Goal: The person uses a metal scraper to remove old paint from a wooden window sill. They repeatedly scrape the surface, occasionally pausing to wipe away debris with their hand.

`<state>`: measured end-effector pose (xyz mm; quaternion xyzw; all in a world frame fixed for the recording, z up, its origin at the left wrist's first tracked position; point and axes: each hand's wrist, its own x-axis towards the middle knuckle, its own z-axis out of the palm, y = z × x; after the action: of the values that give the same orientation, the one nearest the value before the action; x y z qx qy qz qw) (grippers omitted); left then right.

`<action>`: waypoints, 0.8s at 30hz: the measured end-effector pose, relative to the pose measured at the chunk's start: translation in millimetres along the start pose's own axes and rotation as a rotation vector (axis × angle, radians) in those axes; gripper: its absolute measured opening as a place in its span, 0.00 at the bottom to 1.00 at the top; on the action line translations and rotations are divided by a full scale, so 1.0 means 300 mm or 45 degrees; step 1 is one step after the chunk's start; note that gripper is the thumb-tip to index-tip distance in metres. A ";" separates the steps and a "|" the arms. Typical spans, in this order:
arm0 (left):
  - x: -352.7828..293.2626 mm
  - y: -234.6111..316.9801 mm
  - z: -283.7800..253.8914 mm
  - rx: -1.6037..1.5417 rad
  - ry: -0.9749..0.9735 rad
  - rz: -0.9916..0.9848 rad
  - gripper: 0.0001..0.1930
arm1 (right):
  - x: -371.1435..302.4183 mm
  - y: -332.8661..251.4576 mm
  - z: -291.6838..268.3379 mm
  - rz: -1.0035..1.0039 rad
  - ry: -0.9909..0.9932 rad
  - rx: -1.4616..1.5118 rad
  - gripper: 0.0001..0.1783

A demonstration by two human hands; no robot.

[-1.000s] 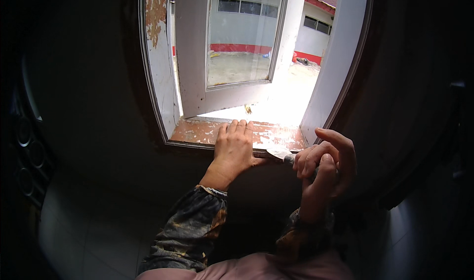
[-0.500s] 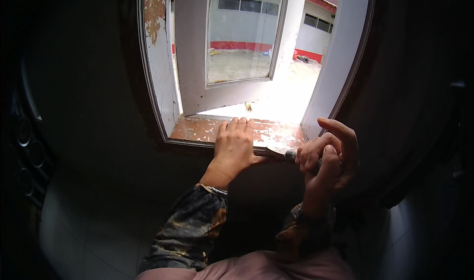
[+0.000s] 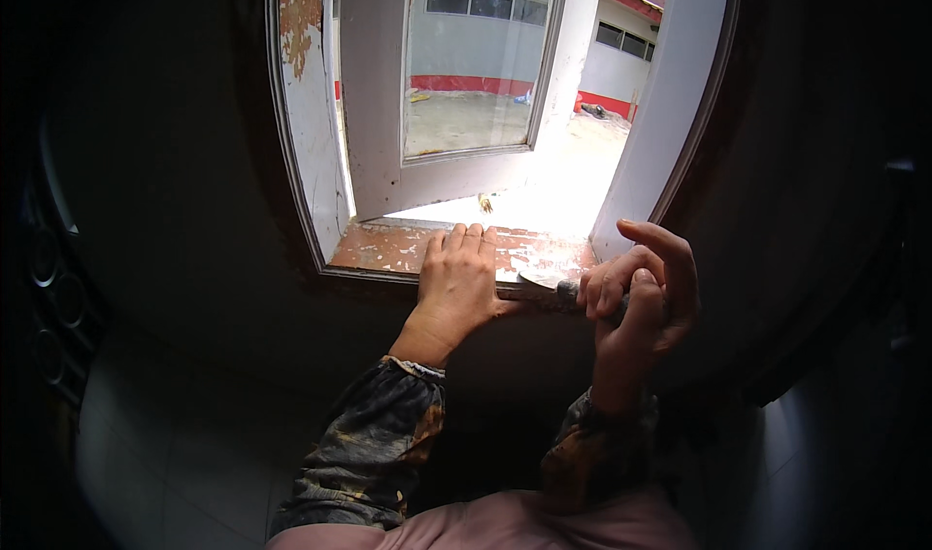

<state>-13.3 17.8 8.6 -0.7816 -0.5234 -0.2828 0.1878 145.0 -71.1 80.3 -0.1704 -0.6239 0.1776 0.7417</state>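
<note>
My left hand [image 3: 458, 276] lies on the worn windowsill [image 3: 383, 249], its fingers stretched over the peeling red-brown and white paint. Its thumb points right along the sill's front edge. In my closed right hand [image 3: 641, 293] is a scraper [image 3: 537, 279] with a pale metal blade and a dark handle. The blade points left and rests at or just above the sill's front edge, a short way right of my left thumb. My right index finger is raised and bent off the tool. Most of the handle is hidden in the fist.
A white window sash [image 3: 374, 152] with a glass pane stands swung open above the sill. Flaking paint shows on the left frame [image 3: 303, 26]; the white right frame [image 3: 652, 128] rises beside my right hand. Outside is a pale building [image 3: 621, 69] with a red band. Dark wall surrounds the window.
The scraper and my right hand have moved slightly up and away, toward the sill. My left hand stays at the same place on the sill. The whole view has shifted a little.
</note>
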 end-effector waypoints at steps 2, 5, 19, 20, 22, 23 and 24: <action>0.001 0.002 -0.005 -0.004 -0.022 -0.013 0.55 | -0.007 0.001 0.005 -0.168 -0.040 0.001 0.19; -0.005 0.009 -0.010 -0.019 -0.057 -0.030 0.55 | -0.017 0.016 0.016 -0.128 -0.012 -0.074 0.19; 0.002 -0.001 0.004 -0.018 0.005 -0.015 0.55 | -0.157 0.095 -0.079 -0.238 0.014 0.112 0.14; 0.002 -0.003 0.005 -0.024 0.005 -0.011 0.55 | -0.168 0.093 -0.086 -0.299 0.003 0.075 0.14; 0.004 -0.007 0.007 -0.013 -0.013 -0.001 0.55 | -0.189 0.080 -0.095 -0.239 0.041 0.014 0.14; 0.003 -0.008 0.007 -0.010 -0.010 0.008 0.55 | -0.199 0.073 -0.095 -0.229 0.066 0.006 0.14; 0.002 -0.008 0.008 -0.014 -0.012 0.001 0.55 | -0.200 0.065 -0.102 -0.182 0.057 -0.021 0.16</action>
<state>-14.8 20.6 7.2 -0.7842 -0.5224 -0.2818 0.1811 164.7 -83.5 14.3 -0.1355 -0.6192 0.1152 0.7648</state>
